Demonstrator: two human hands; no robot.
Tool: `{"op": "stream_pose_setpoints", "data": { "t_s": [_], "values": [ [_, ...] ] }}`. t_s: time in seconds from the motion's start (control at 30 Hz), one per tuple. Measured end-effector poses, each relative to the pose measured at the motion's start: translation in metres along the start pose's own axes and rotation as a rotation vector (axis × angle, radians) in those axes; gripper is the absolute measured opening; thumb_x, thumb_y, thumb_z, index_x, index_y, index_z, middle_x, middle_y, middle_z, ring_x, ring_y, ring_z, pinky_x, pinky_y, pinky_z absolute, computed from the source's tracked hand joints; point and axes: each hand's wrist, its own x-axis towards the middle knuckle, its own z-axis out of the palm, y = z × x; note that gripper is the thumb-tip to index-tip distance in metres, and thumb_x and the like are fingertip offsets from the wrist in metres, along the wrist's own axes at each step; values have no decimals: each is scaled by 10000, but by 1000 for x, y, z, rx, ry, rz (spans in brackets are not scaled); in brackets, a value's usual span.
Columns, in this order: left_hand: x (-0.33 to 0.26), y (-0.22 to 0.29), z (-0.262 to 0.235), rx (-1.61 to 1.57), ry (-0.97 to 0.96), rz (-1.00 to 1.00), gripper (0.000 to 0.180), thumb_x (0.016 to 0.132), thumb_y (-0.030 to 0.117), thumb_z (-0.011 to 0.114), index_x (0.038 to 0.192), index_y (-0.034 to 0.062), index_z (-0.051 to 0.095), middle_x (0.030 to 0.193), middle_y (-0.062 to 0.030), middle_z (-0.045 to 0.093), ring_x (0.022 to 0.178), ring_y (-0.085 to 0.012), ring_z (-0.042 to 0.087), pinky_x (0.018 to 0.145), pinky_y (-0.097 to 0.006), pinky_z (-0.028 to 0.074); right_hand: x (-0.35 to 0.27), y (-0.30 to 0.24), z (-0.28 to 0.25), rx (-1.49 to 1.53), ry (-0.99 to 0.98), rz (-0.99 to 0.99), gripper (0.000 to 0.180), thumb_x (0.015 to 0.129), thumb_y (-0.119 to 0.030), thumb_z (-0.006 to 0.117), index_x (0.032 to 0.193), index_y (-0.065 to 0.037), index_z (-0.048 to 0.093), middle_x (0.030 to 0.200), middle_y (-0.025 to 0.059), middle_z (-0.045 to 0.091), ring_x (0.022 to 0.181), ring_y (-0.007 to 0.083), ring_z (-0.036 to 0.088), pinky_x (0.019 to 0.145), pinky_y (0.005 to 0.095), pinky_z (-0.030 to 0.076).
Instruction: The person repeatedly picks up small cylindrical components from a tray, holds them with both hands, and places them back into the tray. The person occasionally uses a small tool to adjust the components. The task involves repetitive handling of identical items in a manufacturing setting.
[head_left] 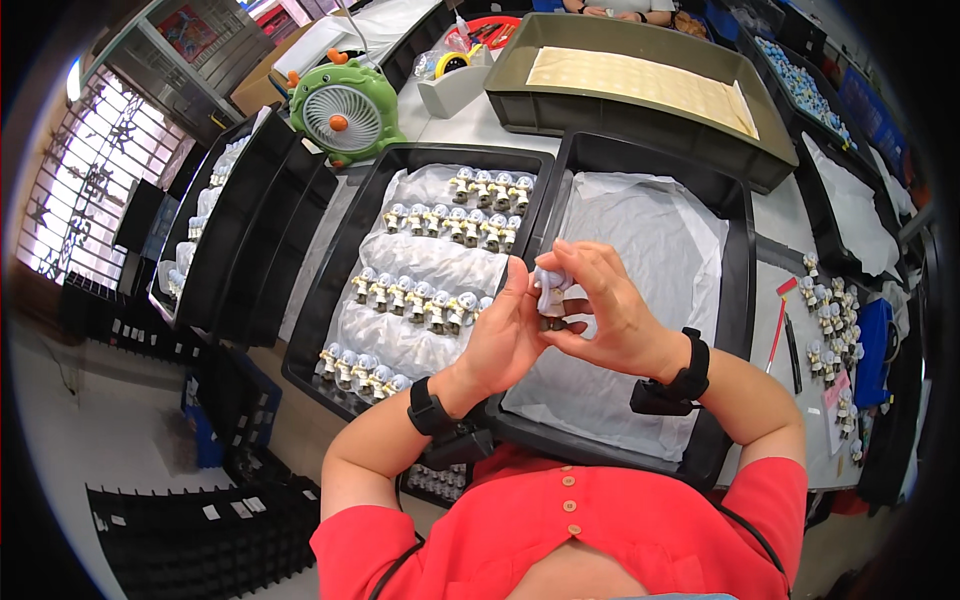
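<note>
Both hands are together over the gap between two black trays. A small figurine (551, 285) with pale lilac hair and a dark base stands between them. My left hand (503, 325) is closed on it, thumb up along its left side. Pinching it from the right is my right hand (622, 312), fingers curled over its top and near its base. The left tray (345, 235) holds rows of similar figurines (415, 300) laid on crumpled white tissue. White tissue (640, 240) lines the right tray (740, 290), which reaches under my right wrist.
A green animal-shaped fan (345, 110) stands behind the left tray. Beyond the right tray is a large olive bin (620, 108) with a cream sheet. At right lie a red-handled tool (778, 325), a black pen-like tool (793, 355), more figurines (835, 320) and a blue box (874, 350).
</note>
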Motion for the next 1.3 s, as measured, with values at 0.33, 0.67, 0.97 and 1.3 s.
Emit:
{"op": "stream_pose_setpoints", "data": {
  "t_s": [0.33,0.67,0.97,1.3],
  "values": [
    [2,9,3,148,-39,39,575,970,501,299,1319,53,381,1250,-77,483,1039,-201,527,852,-328,454,-4,5,0,214,-3,208,1100,597,-28,817,1460,-127,142,1263,123,503,1023,220,546,848,332,488],
    [-1,10,-1,291,-86,150,459,967,345,456,1315,51,409,1261,-50,485,1096,-181,530,887,-326,451,4,4,-6,-5,7,30,988,572,-60,827,1406,-123,301,1302,111,453,1162,287,431,906,355,459],
    [2,15,-2,73,-137,94,446,999,363,329,1298,37,391,1245,-109,492,1107,-244,540,884,-345,475,4,5,-7,22,-47,120,820,593,-157,833,1309,-95,439,1294,112,441,1169,286,406,918,359,429],
    [3,12,-5,17,-24,37,399,994,308,366,1290,42,403,1211,-105,517,1079,-228,552,850,-349,497,2,9,-13,270,-127,383,737,676,-240,791,1311,-82,452,1281,116,446,1122,258,448,935,352,403]
  ]
}}
